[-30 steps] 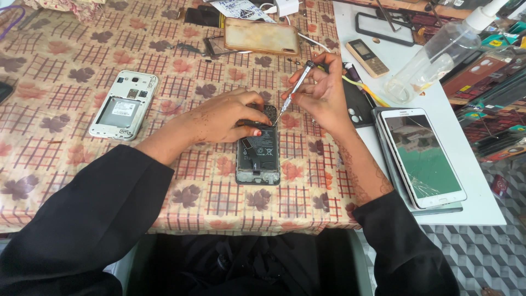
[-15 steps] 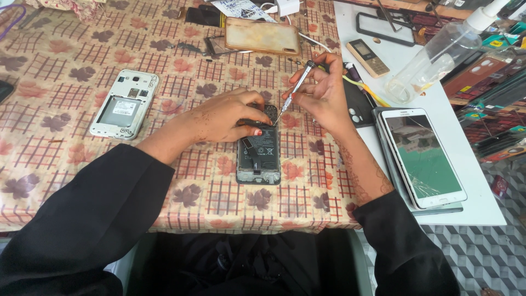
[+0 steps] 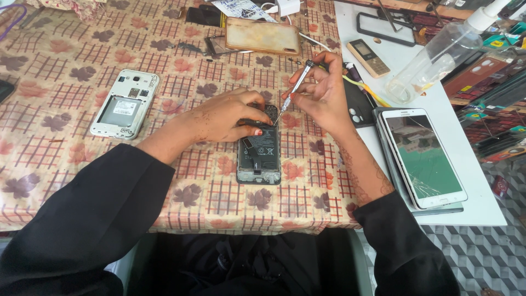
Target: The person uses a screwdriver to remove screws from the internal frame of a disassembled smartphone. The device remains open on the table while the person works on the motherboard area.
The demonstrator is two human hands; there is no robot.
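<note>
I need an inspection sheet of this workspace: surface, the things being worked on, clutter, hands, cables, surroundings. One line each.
Surface: checked leaf-print tablecloth; white tabletop at right.
Job's things: opened phone with its back off, lying flat; screwdriver, tip at the phone's top end.
Clutter: white phone shell, tan phone case, small keypad phone, clear spray bottle, cracked white phone.
Hands: left hand pressing the opened phone; right hand holding the screwdriver.
Cables: white charger cable, yellow cable.
Surroundings: patterned floor tiles.
</note>
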